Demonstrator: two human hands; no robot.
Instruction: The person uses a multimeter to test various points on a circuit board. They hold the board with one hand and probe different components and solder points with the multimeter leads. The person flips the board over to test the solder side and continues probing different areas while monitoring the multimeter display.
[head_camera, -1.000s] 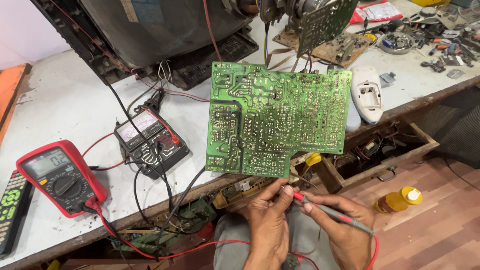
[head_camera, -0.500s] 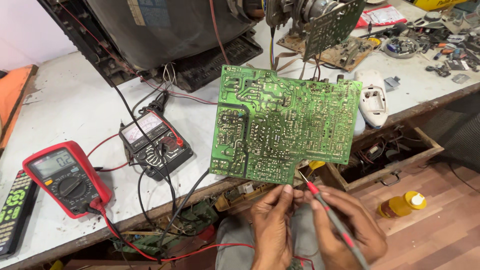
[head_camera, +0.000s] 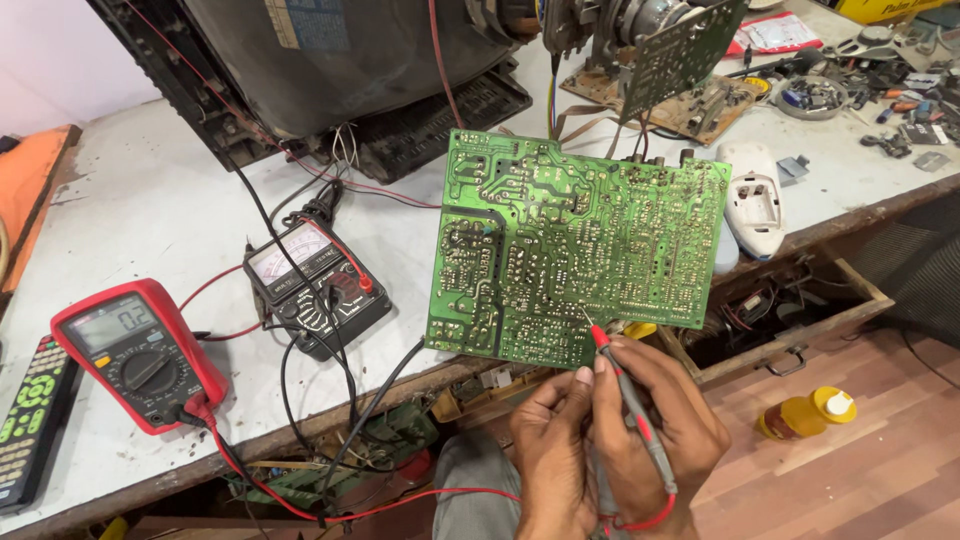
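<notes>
Since the earlier frames the red test probe has swung from lying low across the fingers to standing steeply, its metal tip now raised onto the solder side of the green circuit board near the board's lower edge. The board stands tilted up at the front edge of the worktop, copper tracks facing the camera. The right hand is closed around the probe's shaft like a pen, with the left hand pressed against it, fingertips curled by the probe's upper end; whether the left hand grips anything cannot be told. A red lead runs from the hands down and left to a red digital multimeter lying on the worktop, its display lit. Between meter and board sits a black analogue meter. A remote control lies at the far left, a white casing just right of the board.
</notes>
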